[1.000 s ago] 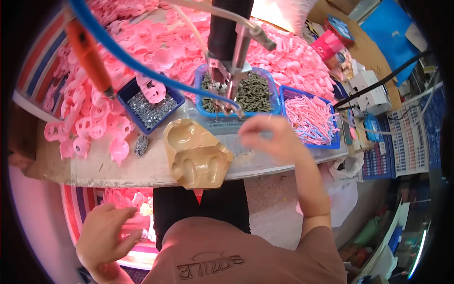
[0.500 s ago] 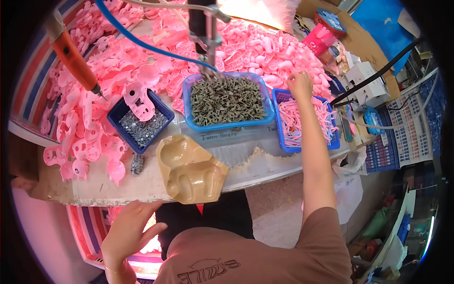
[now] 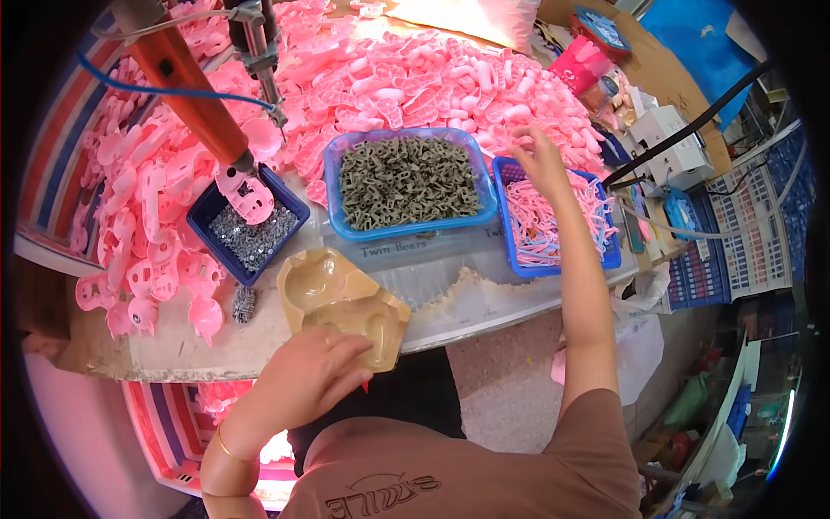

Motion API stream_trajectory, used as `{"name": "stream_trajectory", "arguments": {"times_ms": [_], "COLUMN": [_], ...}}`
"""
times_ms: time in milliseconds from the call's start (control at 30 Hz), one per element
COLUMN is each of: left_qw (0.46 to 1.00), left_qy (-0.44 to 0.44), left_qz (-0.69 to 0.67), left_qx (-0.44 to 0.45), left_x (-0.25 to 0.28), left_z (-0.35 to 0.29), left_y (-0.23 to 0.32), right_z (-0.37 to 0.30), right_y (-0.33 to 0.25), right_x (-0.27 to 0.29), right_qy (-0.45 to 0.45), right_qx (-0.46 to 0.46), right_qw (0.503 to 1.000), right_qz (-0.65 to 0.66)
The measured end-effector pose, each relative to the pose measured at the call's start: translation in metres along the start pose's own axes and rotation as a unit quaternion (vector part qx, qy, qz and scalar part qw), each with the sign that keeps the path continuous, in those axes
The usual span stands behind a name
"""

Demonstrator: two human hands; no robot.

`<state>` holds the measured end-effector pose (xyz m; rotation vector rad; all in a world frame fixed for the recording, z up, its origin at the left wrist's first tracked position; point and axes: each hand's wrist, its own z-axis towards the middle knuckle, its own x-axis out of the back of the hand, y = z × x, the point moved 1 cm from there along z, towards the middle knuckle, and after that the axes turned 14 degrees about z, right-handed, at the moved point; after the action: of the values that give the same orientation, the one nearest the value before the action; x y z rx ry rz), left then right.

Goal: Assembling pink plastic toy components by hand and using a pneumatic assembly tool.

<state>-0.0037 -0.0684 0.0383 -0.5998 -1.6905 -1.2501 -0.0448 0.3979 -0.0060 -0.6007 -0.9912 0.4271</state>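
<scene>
My left hand [image 3: 313, 374] is open over the lower end of a tan moulded fixture [image 3: 316, 285] at the table's front edge. Its fingers are slightly bent above the lower hollow, and whether they touch it I cannot tell. My right hand [image 3: 541, 160] reaches over the far end of a blue basket [image 3: 613, 257] holding pink and pale blue strips [image 3: 543, 221]. Its fingers are apart beside the heap of pink plastic parts [image 3: 484, 86], with nothing visible in them. A blue tub [image 3: 415, 232] of small dark green metal pieces [image 3: 411, 182] stands between the hands, farther back.
An orange power screwdriver [image 3: 194, 99] hangs at the left, its tip near a pink shell [image 3: 246, 197] lying on a navy box [image 3: 298, 210] of screws. A metal-tipped tool [image 3: 259, 56] hangs beside it. A white control box [image 3: 673, 143] stands at the right.
My left hand has moved up and right onto the fixture. The right hand's fingers have spread beside the pink heap. The screwdriver and metal-tipped tool have shifted in view.
</scene>
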Motion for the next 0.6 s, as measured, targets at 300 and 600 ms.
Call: {"name": "stream_trajectory", "arguments": {"times_ms": [300,600], "left_qw": [0.964,0.951], "left_qy": [0.260,0.298], "left_qz": [-0.017,0.056], "left_qx": [-0.049,-0.060], "left_x": [-0.022,-0.038], "left_z": [0.082,0.042], "left_y": [-0.001,0.013], "right_z": [-0.064,0.018], "right_y": [-0.148,0.019], "right_x": [-0.033,0.005], "right_qy": [-0.333,-0.027], "right_qx": [-0.062,-0.073], "right_qw": [0.875,0.995], "right_qz": [0.345,-0.055]}}
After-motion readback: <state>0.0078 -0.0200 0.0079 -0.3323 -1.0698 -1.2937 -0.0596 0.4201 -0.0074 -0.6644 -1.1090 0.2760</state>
